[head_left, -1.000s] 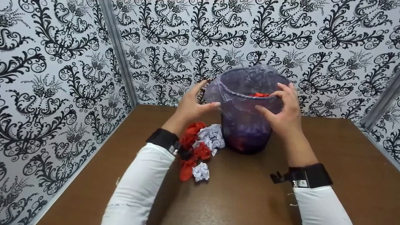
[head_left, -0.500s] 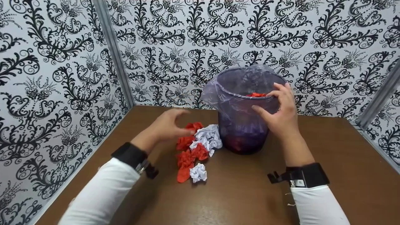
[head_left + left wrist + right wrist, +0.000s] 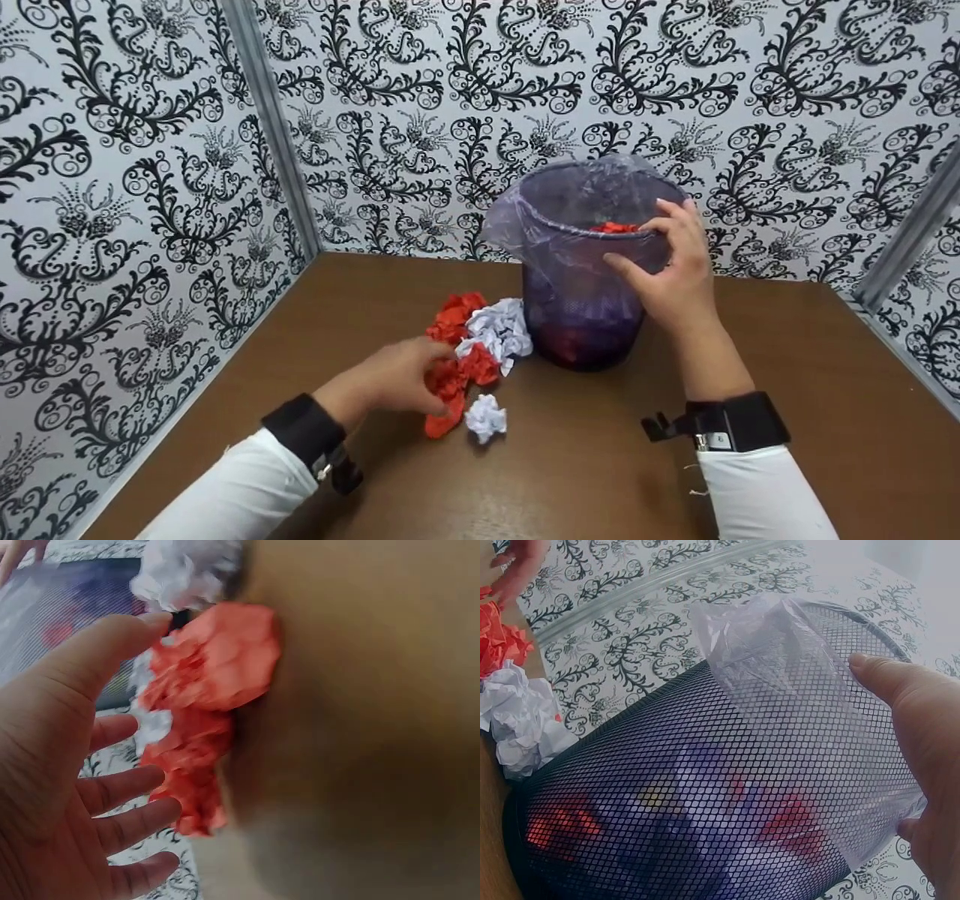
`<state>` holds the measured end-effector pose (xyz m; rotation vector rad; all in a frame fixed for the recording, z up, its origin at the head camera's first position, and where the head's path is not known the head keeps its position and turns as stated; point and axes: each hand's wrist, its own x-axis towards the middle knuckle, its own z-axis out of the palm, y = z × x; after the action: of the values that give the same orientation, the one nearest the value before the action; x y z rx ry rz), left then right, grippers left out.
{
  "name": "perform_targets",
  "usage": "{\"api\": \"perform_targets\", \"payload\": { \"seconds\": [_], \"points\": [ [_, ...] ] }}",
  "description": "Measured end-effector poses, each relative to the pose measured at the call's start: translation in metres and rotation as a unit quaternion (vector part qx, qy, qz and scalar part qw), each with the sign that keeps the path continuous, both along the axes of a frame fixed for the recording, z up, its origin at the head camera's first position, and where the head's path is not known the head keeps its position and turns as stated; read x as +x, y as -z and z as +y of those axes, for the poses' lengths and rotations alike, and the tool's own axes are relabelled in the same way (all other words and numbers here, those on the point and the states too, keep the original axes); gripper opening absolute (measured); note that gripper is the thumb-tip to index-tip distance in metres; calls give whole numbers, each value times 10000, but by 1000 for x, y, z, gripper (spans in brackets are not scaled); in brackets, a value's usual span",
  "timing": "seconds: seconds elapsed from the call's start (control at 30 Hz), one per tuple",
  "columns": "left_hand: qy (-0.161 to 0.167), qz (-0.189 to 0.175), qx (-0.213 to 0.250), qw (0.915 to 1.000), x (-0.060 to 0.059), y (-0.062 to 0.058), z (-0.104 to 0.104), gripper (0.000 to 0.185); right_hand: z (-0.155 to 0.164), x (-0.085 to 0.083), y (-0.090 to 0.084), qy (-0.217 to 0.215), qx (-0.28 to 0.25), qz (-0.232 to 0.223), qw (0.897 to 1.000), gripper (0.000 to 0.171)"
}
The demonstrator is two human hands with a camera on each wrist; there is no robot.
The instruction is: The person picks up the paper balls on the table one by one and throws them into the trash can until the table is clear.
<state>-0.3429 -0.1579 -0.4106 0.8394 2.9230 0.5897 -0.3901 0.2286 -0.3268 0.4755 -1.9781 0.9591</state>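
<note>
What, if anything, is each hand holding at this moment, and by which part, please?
The right hand holds the mesh bin by its rim, thumb outside on the plastic liner. The left hand holds nothing; its open fingers are at the red paper balls.

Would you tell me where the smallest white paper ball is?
In the head view, the white paper ball lies on the table, just right of the left hand.

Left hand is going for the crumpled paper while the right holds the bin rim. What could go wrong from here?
1. The left hand is open over a red paper ball packed against other balls; a grab could scatter the small white ball.
2. The liner bag sits loosely over the rim; the right hand on the mesh bin may pull it inward.
3. Only one hand steadies the bin, so it may tip.
</note>
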Motion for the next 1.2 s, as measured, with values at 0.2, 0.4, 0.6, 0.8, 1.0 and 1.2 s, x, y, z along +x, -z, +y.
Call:
{"api": "perform_targets", "payload": {
  "seconds": [0.2,0.4,0.6,0.8,1.0,1.2],
  "points": [
    [187,44,-164,9997,3,12,-1,56,0,1,-1,-2,-23,-49,10000,53],
    [315,142,-66,9994,2,20,-2,52,1,0,0,-44,-16,25,10000,52],
    [456,163,155,9987,-1,25,-5,42,0,2,-1,-92,-17,23,10000,52],
    [461,196,222,9985,-4,28,-7,31,-1,3,-2,-61,9,-41,10000,52],
    [557,184,385,9975,-6,31,-9,30,0,3,-2,-43,34,-96,9999,53],
    [676,314,505,9959,-6,30,-10,27,0,3,-2,-37,28,-105,9999,53]
  ]
}}
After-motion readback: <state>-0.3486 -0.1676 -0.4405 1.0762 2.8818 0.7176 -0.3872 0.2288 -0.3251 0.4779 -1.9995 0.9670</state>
